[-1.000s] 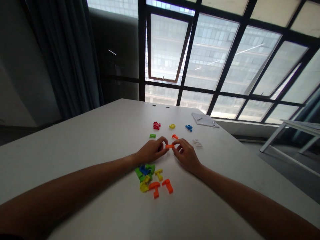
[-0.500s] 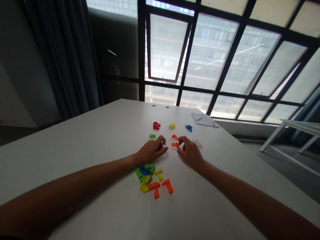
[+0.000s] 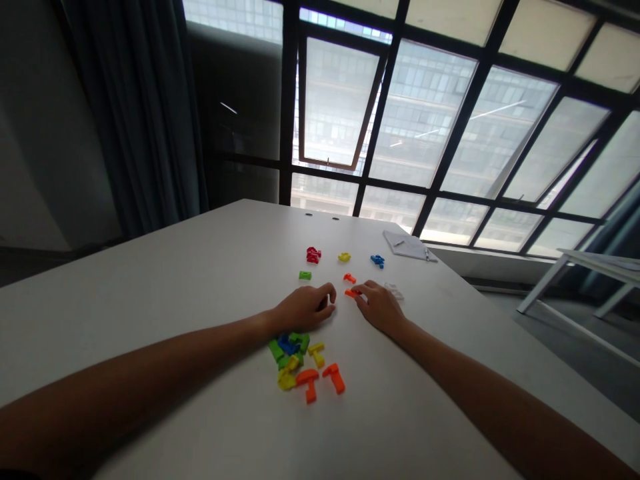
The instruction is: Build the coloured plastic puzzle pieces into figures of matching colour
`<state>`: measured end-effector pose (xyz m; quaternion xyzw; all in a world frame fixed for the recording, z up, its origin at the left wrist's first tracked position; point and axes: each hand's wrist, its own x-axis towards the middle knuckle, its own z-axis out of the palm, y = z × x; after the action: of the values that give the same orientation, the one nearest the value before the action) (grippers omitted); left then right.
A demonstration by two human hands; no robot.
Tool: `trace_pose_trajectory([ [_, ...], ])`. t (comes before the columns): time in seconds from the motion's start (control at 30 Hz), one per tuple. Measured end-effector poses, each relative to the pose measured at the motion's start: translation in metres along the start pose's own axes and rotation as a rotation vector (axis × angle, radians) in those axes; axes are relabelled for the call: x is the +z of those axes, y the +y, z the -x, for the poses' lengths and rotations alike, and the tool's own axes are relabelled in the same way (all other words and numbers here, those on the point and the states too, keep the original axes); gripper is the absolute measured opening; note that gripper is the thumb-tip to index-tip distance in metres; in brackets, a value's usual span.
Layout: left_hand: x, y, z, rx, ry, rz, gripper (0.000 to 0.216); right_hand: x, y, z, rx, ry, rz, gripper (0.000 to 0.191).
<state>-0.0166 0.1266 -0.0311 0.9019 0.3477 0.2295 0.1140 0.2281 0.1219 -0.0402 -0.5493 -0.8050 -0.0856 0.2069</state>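
Observation:
My right hand (image 3: 380, 307) has its thumb and fingers closed on a small orange plastic piece (image 3: 349, 293) at the table surface; the fingertips partly cover it. Just beyond lies another orange piece (image 3: 349, 278). My left hand (image 3: 304, 308) hovers over the table with curled fingers, thumb and forefinger apart, nothing between them. Past it sits a green piece (image 3: 305, 275). Below my left wrist is a heap of green pieces (image 3: 276, 350), a blue piece (image 3: 289, 344) and yellow pieces (image 3: 287, 380). Beside the heap lie a yellow T-shaped piece (image 3: 317, 355) and two orange T-shaped pieces (image 3: 335, 378).
Farther back on the white table (image 3: 200, 267) are red pieces (image 3: 313, 255), a yellow piece (image 3: 344, 257) and blue pieces (image 3: 377, 261). White pieces (image 3: 394, 291) lie behind my right hand. Paper (image 3: 409, 245) with pens rests near the far right edge.
My right hand's fingers have come down closer over the near orange piece, hiding more of it. The left thumb and forefinger have drawn slightly nearer each other. The view has tilted up slightly.

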Motion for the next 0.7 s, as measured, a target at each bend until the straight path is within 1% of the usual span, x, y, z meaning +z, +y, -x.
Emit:
trace_pose_trajectory([
  [0.13, 0.001, 0.000, 0.000, 0.015, 0.003, -0.006, 0.013, 0.004, 0.001, -0.014, 0.049, 0.016, 0.033, 0.026],
  [0.3, 0.001, 0.000, 0.000, 0.004, 0.004, -0.011, 0.012, 0.008, -0.001, -0.027, 0.103, -0.018, 0.084, 0.020],
  [0.5, 0.002, -0.001, -0.001, 0.001, 0.008, -0.004, 0.011, 0.015, -0.003, -0.037, 0.179, -0.020, 0.117, 0.024],
  [0.6, 0.002, -0.002, -0.001, -0.004, 0.014, 0.016, 0.012, 0.016, -0.006, -0.040, 0.200, 0.003, 0.121, 0.028],
  [0.67, 0.002, -0.003, -0.001, -0.014, 0.029, 0.048, 0.012, 0.015, -0.009, -0.038, 0.188, 0.044, 0.086, 0.024],
  [0.7, 0.002, -0.003, -0.001, -0.021, 0.042, 0.071, 0.012, 0.013, -0.010, -0.034, 0.157, 0.060, 0.045, 0.021],
])
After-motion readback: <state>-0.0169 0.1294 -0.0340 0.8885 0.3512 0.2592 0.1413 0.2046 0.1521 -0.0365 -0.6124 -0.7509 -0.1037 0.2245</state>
